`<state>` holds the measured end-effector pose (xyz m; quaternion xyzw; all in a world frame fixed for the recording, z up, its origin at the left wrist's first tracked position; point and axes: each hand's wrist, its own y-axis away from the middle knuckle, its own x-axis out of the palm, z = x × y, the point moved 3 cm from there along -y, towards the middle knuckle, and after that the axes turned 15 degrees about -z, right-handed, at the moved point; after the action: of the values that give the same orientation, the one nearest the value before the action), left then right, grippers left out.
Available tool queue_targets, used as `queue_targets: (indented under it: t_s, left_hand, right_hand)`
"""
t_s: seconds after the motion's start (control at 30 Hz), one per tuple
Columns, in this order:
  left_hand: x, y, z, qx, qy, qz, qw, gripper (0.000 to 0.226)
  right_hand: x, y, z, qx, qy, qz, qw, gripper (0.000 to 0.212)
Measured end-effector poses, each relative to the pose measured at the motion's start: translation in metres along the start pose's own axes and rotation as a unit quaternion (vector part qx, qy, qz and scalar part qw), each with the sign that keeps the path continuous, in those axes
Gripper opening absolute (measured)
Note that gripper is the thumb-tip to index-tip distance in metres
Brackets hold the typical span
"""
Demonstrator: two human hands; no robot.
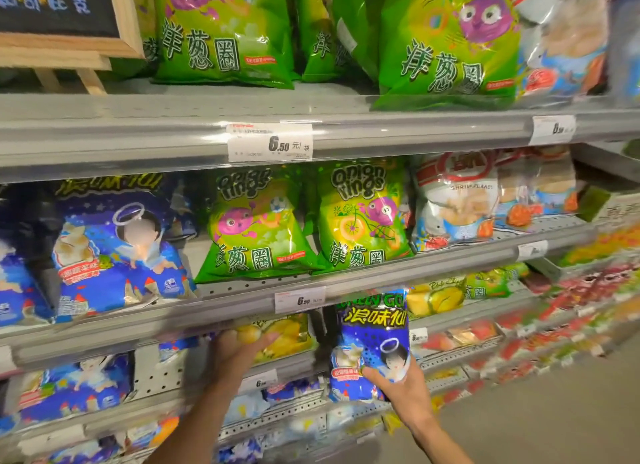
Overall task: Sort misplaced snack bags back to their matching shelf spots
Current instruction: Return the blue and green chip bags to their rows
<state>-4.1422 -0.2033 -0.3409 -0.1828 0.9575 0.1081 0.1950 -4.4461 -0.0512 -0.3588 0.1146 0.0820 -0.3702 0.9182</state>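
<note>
Your right hand [401, 391] grips the lower part of a blue snack bag [372, 346], with the thumb across its front and the fingers curled behind it. You hold the bag upright in front of the third shelf, beside the yellow durian snack bags [287, 339], where it does not belong. Your left hand [242, 351] reaches to these yellow bags with fingers nearly straight and touching the front one; it seems to hold nothing, but the blur makes this a little uncertain.

To my judgement, you are in the middle of one sorting step: the misplaced blue bag is already taken, but not yet put back. Its matching spot appears to be on the middle shelf [242, 290], at the left, where bags of the same blue design [114, 252] stand next to the green onion ring bags [256, 228]. More of the same blue bags are also on the lower shelf at the left. The next move calls for lifting the bag up and to the left, then setting it upright among its own kind without pushing the green bags.
</note>
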Motion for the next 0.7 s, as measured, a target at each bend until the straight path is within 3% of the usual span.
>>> queue_targets:
  t_s: [0.1, 0.27, 0.47, 0.63, 0.7]
  left_hand:
    - [0.028, 0.002, -0.004, -0.012, 0.002, 0.039, 0.999, 0.079]
    - [0.059, 0.005, -0.009, -0.019, -0.006, 0.068, 0.997, 0.06]
    - [0.079, 0.0, -0.01, 0.022, -0.053, 0.135, 0.989, 0.063]
    - [0.056, 0.007, -0.002, 0.119, -0.206, 0.08, 0.968, 0.079]
    - [0.032, 0.013, 0.004, 0.185, -0.238, 0.029, 0.953, 0.072]
  right_hand:
    - [-0.014, -0.003, -0.001, 0.001, -0.002, 0.005, 1.0, 0.075]
    - [-0.026, -0.005, 0.005, -0.004, -0.003, 0.024, 1.0, 0.085]
    - [-0.032, -0.006, 0.005, -0.01, 0.021, 0.026, 0.999, 0.068]
    - [-0.018, 0.009, 0.007, -0.017, 0.035, 0.037, 0.999, 0.067]
    - [-0.005, 0.02, 0.008, -0.015, 0.03, 0.051, 0.998, 0.07]
